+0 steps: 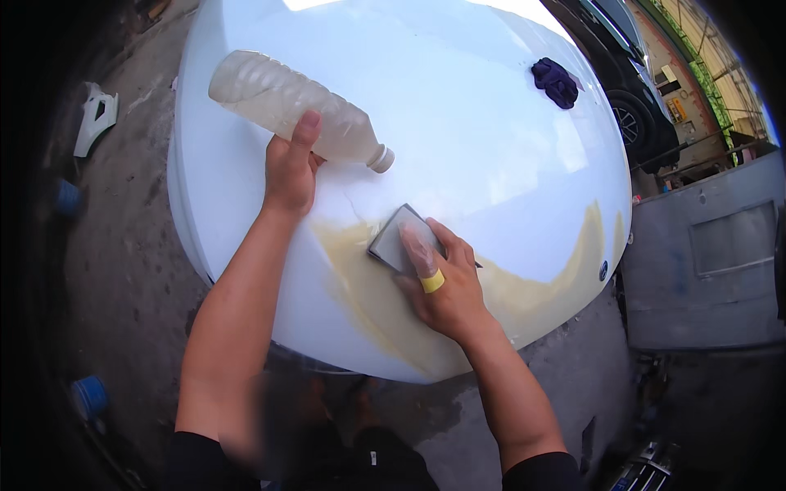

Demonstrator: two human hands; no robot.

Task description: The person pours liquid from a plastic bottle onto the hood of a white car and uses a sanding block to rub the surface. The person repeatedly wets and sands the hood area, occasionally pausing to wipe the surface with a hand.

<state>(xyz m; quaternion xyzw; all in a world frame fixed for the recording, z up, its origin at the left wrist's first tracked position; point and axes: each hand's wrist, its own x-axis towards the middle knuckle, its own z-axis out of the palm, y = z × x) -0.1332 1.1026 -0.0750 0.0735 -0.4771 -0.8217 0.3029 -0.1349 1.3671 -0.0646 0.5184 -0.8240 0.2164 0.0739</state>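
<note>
Right hand [446, 282], a yellow band [432, 281] on one finger, lies flat with fingers pressed on a grey sanding block [399, 241], which rests on the near, yellowish sanded zone of the white car panel [475, 123]. Left hand [288, 172], just beyond and left of the block, is clamped around a clear plastic bottle [286, 102] tilted neck-down over the panel. A dark blue cloth [556, 82] lies on the panel's far right. A dark car [630, 90] stands beyond the panel.
</note>
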